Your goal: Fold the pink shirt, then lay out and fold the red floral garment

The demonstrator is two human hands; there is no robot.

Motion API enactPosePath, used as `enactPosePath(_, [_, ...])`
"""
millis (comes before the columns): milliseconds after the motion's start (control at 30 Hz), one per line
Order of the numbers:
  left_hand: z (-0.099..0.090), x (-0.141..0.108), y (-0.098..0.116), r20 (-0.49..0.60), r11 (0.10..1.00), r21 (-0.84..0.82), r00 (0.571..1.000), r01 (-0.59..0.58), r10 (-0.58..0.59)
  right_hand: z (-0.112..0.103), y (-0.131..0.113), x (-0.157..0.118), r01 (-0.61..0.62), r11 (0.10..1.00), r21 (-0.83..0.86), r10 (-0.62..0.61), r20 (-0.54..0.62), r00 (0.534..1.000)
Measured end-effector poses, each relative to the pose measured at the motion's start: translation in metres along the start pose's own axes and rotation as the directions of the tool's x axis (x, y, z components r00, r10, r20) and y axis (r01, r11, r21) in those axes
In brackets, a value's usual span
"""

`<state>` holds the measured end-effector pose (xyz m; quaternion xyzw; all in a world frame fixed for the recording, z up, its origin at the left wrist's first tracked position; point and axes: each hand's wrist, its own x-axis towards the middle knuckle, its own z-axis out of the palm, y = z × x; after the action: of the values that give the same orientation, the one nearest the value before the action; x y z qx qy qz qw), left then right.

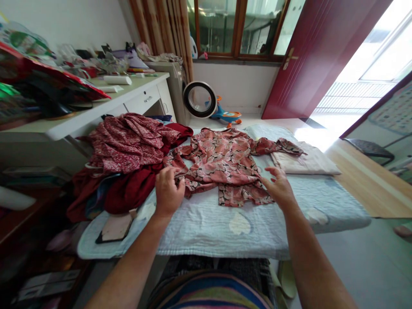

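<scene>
The floral garment (222, 156) lies wrinkled on the quilt (206, 236). At the garment's left, the left hand (169, 193) curls; whether it pinches, I cannot tell. At its right, the right hand (279, 188) has spread fingers. Gentle, even smoothing probably suits.

Wears a top (210, 292) striped in curving blue, olive and pink bands; has bare forearms (138, 253) and hands (169, 191).

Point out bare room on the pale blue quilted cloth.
Free: the pale blue quilted cloth nearer than the pink-black floral shirt, between the forearms, and nearer than the folded cream fabric. Crowded: its left, under heaped dark-red clothes.
</scene>
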<state>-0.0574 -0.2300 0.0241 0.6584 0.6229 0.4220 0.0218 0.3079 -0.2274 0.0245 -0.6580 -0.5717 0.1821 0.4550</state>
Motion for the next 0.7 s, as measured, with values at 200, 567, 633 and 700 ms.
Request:
enactPosePath(200, [0.015,-0.035,0.016,0.582,0.921,0.009,0.751,-0.389,0.312,0.01,0.005,-0.051,0.248,0.957,-0.151,-0.165,0.42,0.892])
enactPosePath(567, [0.03,-0.015,0.007,0.548,0.81,0.393,0.818,-0.435,0.173,0.061,-0.017,-0.067,0.47,0.828,-0.305,-0.336,0.402,0.852])
enactPosePath(633, [0.026,-0.011,0.012,0.544,0.813,0.364,0.812,-0.454,0.21,0.061,-0.02,-0.063,0.418,0.882,-0.219,-0.326,0.359,0.875])
enactPosePath(700, [0.018,-0.011,0.02,0.529,0.817,0.312,0.803,-0.485,0.274,0.058,-0.022,-0.059,0.275,0.96,-0.054,-0.248,0.291,0.924])
